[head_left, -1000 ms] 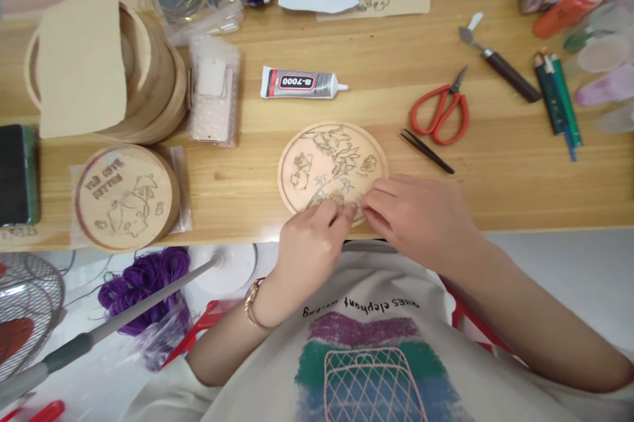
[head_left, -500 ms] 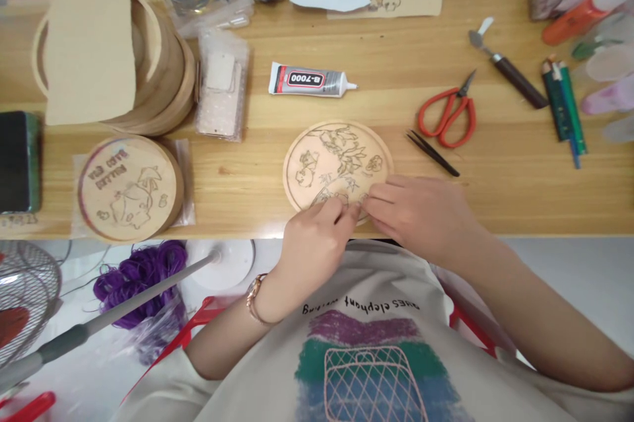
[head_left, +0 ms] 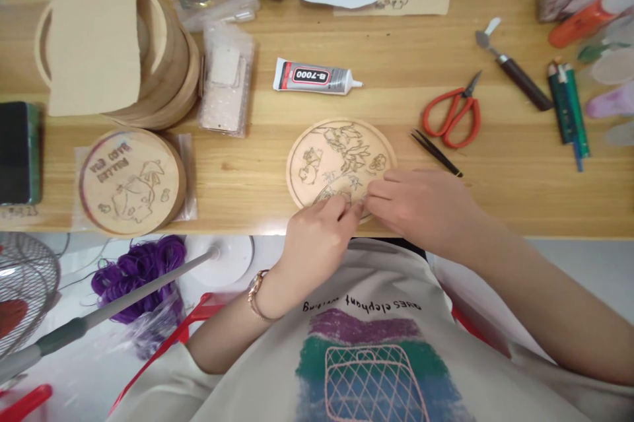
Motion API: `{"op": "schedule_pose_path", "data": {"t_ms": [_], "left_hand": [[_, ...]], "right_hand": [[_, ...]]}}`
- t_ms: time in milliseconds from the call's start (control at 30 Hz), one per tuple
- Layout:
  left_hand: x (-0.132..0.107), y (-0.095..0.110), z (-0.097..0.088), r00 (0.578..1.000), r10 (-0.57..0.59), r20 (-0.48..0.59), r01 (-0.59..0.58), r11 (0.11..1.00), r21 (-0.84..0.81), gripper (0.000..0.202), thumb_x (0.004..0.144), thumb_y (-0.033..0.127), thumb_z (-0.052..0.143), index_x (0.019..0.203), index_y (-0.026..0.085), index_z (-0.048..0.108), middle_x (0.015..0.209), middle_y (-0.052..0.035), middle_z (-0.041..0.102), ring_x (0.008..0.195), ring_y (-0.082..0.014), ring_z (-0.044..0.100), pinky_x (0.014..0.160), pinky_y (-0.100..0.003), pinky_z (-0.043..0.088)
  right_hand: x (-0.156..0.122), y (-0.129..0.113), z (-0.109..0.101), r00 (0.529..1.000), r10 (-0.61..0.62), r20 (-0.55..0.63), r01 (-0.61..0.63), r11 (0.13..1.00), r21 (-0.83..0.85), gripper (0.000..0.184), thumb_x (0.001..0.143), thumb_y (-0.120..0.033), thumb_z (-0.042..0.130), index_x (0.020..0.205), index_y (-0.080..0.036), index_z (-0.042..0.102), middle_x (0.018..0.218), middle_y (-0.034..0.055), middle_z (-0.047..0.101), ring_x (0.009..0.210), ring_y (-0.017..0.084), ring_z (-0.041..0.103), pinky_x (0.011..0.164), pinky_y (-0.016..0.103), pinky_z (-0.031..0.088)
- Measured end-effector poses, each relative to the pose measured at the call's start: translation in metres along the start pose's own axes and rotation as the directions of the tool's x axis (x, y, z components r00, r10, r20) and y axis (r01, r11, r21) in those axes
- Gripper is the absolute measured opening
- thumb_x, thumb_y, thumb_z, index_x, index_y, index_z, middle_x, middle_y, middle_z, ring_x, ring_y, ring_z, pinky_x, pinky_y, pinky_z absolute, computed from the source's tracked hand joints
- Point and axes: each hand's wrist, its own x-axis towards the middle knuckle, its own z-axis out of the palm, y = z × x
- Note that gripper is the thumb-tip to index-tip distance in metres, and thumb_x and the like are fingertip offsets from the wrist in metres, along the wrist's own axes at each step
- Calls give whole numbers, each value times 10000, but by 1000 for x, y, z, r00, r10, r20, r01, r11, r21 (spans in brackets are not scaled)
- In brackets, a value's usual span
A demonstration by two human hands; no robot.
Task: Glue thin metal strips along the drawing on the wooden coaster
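The round wooden disc (head_left: 334, 161), marked with panda and leaf outlines, is set at the near edge of the table (head_left: 238, 168). Its near rim is partly covered by the left hand (head_left: 321, 237) and the right hand (head_left: 421, 207), whose fingertips are held close together there. Whether anything is pinched in either hand cannot be told, as the fingertips are partly hidden. Black tweezers (head_left: 436, 153) are laid beside red-handled cutters (head_left: 455, 119) to the right, and a glue tube (head_left: 317, 77) is placed beyond the disc.
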Motion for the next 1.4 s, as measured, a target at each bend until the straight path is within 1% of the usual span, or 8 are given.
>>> {"op": "schedule_pose_path", "data": {"t_ms": [267,467,700,800,900,1133,1267,1400], "left_hand": [[0,0,-1,999,-15,48,16,1000,-12,381,995,146,290,863,158,646,663,-10,496,562,-121,424,478,-246,304],[0,0,-1,1000,-7,11,7,1000,-1,403,995,147,285,798,169,636,641,-9,498,542,-125,419,474,-254,300],[1,3,-1,999,-6,-33,6,1000,11,365,978,123,323,864,156,668,626,-6,505,531,-133,421,467,-257,288],[0,3,0,1000,-6,-13,6,1000,10,329,976,126,348,929,161,672,645,-5,518,562,-129,447,488,-246,307],[-1,2,0,1000,-2,2,2,1000,7,295,970,132,378,983,164,671,659,-7,521,579,-134,459,498,-247,325],[-2,1,1,1000,8,21,-8,1000,-7,309,980,137,354,1023,162,659,696,-15,539,592,-138,491,491,-249,352],[-1,1,2,1000,6,21,-6,1000,-11,322,983,139,343,1013,163,663,704,-19,551,593,-140,506,484,-250,357],[-1,1,1,1000,8,13,-8,1000,-6,332,980,132,340,1021,162,668,684,-15,540,578,-139,500,475,-250,352]], "right_hand": [[7,-1,-7,998,-27,48,28,1000,-12,280,840,-12,464,695,-170,644,665,48,631,705,173,549,543,311,228],[9,0,-8,996,-33,83,34,999,-13,288,836,-11,468,695,-179,655,677,49,636,724,175,551,542,310,239],[1,-1,-7,999,-28,-16,27,998,-59,245,838,-44,492,691,-177,636,663,41,612,697,176,537,543,302,224],[-7,-2,-2,995,30,-96,-36,997,-65,195,834,-86,517,700,-184,619,675,34,608,674,173,527,538,303,213],[-12,-3,1,987,108,-118,-113,993,-42,159,840,-150,549,701,-192,611,686,28,622,669,179,538,540,310,222],[-8,-10,-2,958,284,47,-283,959,-35,165,866,-148,540,752,-200,647,757,34,681,759,202,603,552,306,270],[-7,-10,0,959,282,17,-280,958,-66,193,887,-150,508,765,-181,654,775,57,689,779,203,605,555,295,283],[-7,-11,0,954,298,41,-294,953,-70,197,897,-160,509,765,-170,656,791,60,695,789,199,603,544,289,270]]}}
